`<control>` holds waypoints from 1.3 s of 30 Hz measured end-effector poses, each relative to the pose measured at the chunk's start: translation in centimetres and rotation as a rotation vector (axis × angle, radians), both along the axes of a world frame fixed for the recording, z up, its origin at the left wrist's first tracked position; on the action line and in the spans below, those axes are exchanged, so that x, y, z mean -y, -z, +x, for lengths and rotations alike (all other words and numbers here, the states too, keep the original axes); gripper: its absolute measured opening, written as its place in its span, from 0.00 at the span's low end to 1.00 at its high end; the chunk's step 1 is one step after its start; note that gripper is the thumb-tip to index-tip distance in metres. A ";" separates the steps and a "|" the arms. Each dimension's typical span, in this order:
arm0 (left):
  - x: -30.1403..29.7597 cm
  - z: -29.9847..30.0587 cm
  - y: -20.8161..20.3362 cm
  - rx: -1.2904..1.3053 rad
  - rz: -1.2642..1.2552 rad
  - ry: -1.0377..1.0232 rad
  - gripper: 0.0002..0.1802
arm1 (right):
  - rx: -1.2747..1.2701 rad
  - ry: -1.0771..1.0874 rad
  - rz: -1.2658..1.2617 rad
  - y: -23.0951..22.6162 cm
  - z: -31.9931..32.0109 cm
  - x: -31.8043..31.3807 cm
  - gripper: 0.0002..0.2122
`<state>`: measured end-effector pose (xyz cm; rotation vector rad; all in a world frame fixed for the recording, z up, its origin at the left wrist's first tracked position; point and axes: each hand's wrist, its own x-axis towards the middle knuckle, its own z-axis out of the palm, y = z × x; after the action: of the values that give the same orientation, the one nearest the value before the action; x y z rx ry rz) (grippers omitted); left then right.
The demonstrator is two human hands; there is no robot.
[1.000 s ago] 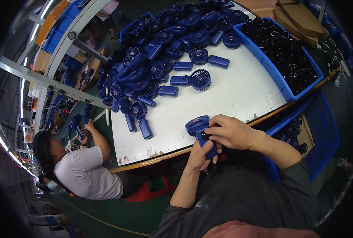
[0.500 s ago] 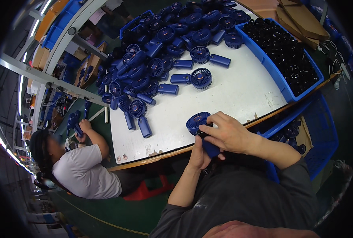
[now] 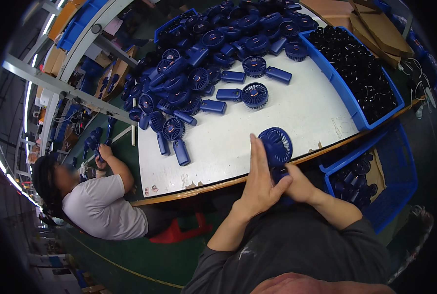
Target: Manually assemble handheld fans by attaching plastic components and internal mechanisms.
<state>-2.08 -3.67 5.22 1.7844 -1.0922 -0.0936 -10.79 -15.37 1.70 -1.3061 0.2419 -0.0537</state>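
Observation:
A dark blue handheld fan (image 3: pixel 276 146) is held up over the table's near edge, its round head leaning and its back or grille side facing me. My right hand (image 3: pixel 301 185) is closed round its handle, which is mostly hidden behind my hands. Alongside the fan's left side, my left hand (image 3: pixel 258 188) has its fingers stretched straight, with the thumb across the handle area. Beyond them on the white tabletop, a single fan (image 3: pixel 254 95) lies flat next to a large heap of similar blue fans (image 3: pixel 199 78).
A blue bin (image 3: pixel 341 83) of small glossy black parts sits on the table's right side. Below the right edge, another blue crate (image 3: pixel 395 176) holds more fans and cardboard. A co-worker (image 3: pixel 105 201) in a light shirt handles blue fans at left. A metal frame (image 3: pixel 71 90) stands there.
The fan has turned and risen in my hands. My right hand has moved from the fan's head down to its handle; my left fingers have straightened beside the head.

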 end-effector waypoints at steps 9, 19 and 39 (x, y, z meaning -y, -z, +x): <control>-0.3 -3.2 4.3 -1.215 -0.141 0.302 0.30 | 0.340 0.150 0.364 0.4 -2.0 3.3 0.26; -1.1 -2.7 4.9 -1.009 0.195 0.476 0.31 | 0.310 0.230 0.138 2.2 -8.9 6.9 0.28; -11.9 5.1 4.3 -0.747 -0.051 -0.220 0.25 | -0.987 0.845 -0.705 31.5 -29.4 14.8 0.28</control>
<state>3.00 8.25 0.94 1.6003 -0.3585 -0.5442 -40.14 -30.21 -29.82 -1.7517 1.7349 -0.2231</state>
